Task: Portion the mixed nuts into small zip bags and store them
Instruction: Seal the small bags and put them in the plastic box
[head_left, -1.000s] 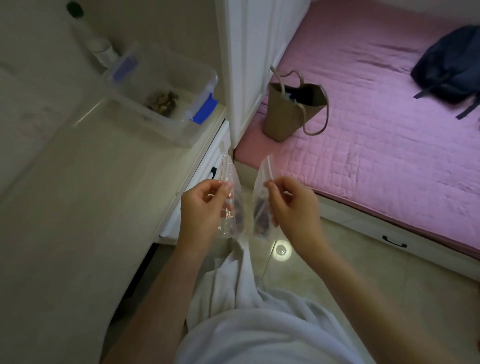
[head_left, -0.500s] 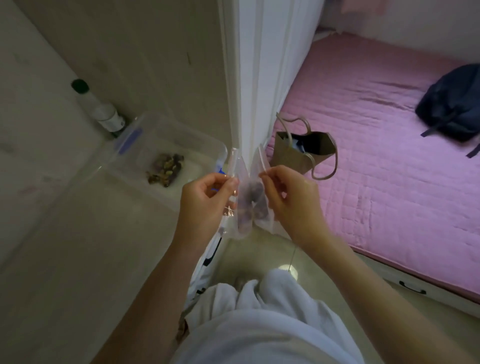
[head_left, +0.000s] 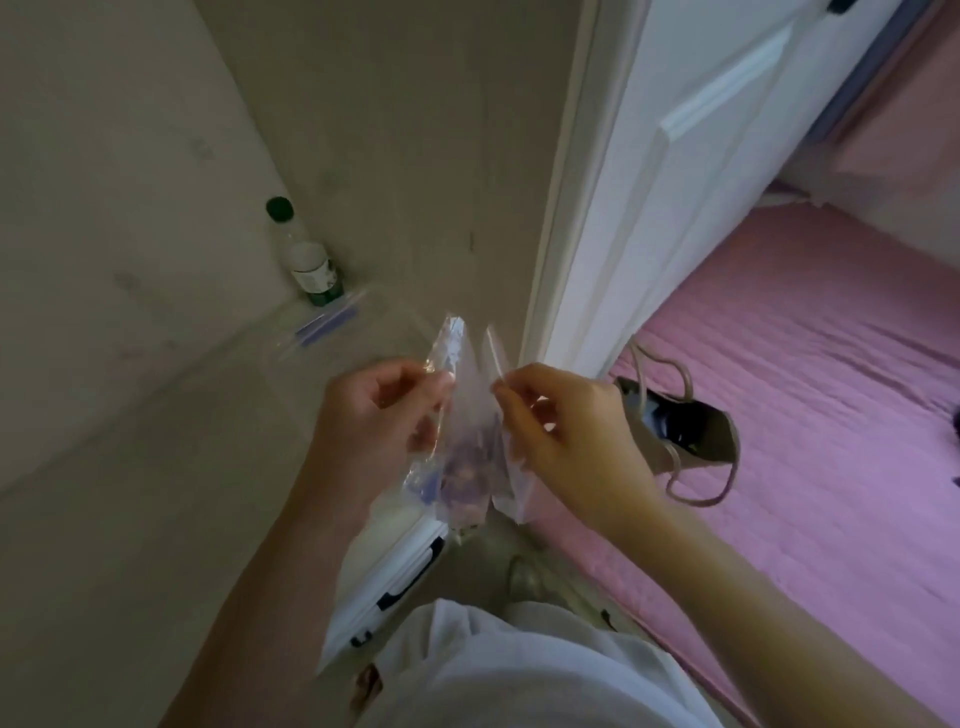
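Left hand (head_left: 384, 410) and right hand (head_left: 561, 441) each pinch a small zip bag, side by side.
Left zip bag (head_left: 457, 364) and right zip bag (head_left: 514, 488) hang in the air over the desk's (head_left: 156, 493) right edge. Film looks light, limp, slippery, nuts (head_left: 467, 470) sagging low; best taken at the stiffer zip strip.

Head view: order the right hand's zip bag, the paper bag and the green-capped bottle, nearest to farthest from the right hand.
1. Zip bag, pinched in the right hand.
2. Paper bag, just to its right.
3. Green-capped bottle, far left.
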